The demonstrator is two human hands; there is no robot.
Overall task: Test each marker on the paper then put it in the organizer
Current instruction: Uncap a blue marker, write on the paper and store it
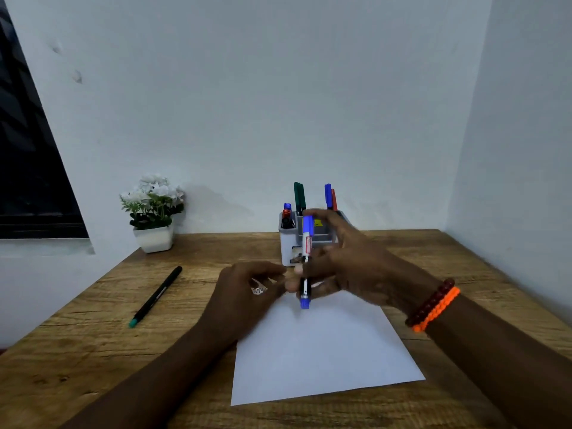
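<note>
Holding a blue marker (306, 261) almost upright between both hands, I see its one blue end pointing down, just above the far edge of the white paper (322, 351), and its other blue end pointing up in front of the organizer (289, 243). My right hand (349, 267) is curled around the middle of the white barrel, with some fingers spread and blurred behind it. My left hand (247, 292) is curled too, and its fingertips pinch the lower, dark part of the same marker. I cannot tell whether the cap is on or off, because the picture is blurred there.

Beyond the hands, the grey organizer stands near the back edge of the desk (93, 351), close to the wall. Green markers (299, 196), a blue one (327, 195) and a red one (334, 200) stand upright in its taller compartments, and small blue and red caps (287, 210) show in its left compartment.

Well to the left of my left hand, a black pen (156, 296) with a teal end lies at an angle on the desk. Farther left and back, a white pot with white flowers (153, 212) stands at the wall. My right wrist carries an orange and a dark red bracelet (433, 306).
</note>
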